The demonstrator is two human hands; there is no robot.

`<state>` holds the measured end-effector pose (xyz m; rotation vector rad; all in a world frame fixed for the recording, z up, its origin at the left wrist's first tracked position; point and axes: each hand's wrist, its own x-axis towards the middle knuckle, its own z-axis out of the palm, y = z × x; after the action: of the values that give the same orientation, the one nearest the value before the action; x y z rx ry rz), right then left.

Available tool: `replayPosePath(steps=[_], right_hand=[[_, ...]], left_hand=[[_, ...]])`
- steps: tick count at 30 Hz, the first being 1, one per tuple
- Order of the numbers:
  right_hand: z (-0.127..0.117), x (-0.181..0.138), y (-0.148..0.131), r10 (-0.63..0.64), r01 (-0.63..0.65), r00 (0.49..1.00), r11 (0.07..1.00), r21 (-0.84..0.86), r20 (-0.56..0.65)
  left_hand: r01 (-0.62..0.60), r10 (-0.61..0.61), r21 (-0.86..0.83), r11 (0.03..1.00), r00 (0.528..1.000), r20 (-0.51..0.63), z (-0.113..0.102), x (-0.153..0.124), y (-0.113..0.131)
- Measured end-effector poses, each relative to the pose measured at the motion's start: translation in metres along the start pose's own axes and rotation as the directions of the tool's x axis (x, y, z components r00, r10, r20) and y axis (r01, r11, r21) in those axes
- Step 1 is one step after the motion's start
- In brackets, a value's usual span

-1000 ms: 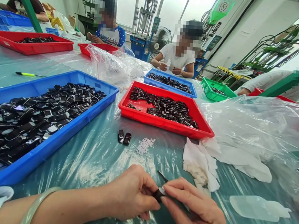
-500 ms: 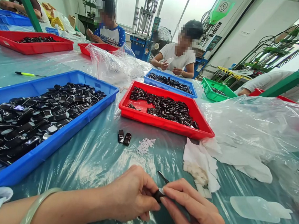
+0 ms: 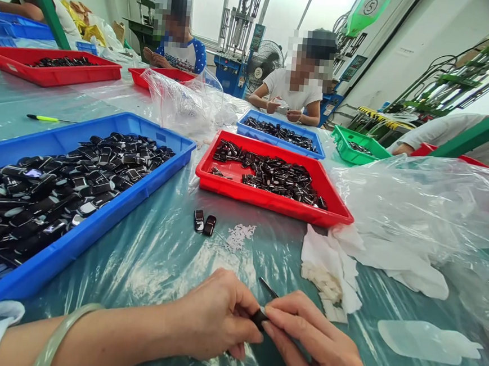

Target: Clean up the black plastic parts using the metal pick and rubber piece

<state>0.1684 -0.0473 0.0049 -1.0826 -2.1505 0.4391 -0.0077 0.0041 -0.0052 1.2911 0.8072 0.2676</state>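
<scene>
My left hand (image 3: pixel 212 318) pinches a small black plastic part (image 3: pixel 258 318) between thumb and fingers. My right hand (image 3: pixel 320 341) meets it from the other side, its thumb and fingertips closed on the same part. Most of this part is hidden by the fingers. A thin dark rod-like tool (image 3: pixel 268 287) sticks out beyond the right fingers; whether that hand holds it I cannot tell. Farther up the table lie two glossy black plastic parts (image 3: pixel 204 223), side by side. Next to them is a small heap of tiny white pieces (image 3: pixel 240 237).
Black parts fill a large blue tray (image 3: pixel 155 190) at left and a red tray (image 3: pixel 269 197) ahead. White cloths (image 3: pixel 327 263), a translucent bottle (image 3: pixel 422 341) and plastic sheeting (image 3: pixel 416 202) lie at right. Co-workers sit across the table behind more trays.
Both my hands keep nearly the same pose around the black part. The view has shifted very slightly. Across the table, the co-worker in the white shirt has moved their hands a little.
</scene>
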Motion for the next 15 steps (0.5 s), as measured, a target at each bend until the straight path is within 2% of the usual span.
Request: replayPosePath(steps=[6, 15], right_hand=[[0.0027, -0.0030, 0.0000, 0.020, -0.020, 1.000, 1.000, 0.004, -0.012], [0.0032, -0.0058, 0.0007, 0.133, -0.142, 0.972, 0.989, -0.034, -0.193]], left_hand=[[0.003, -0.003, -0.016, 1.000, 1.000, 0.002, 0.0007, -0.0006, 0.0013], [0.037, -0.033, -0.184, 0.982, 0.999, 0.024, 0.0006, 0.0002, 0.0077]])
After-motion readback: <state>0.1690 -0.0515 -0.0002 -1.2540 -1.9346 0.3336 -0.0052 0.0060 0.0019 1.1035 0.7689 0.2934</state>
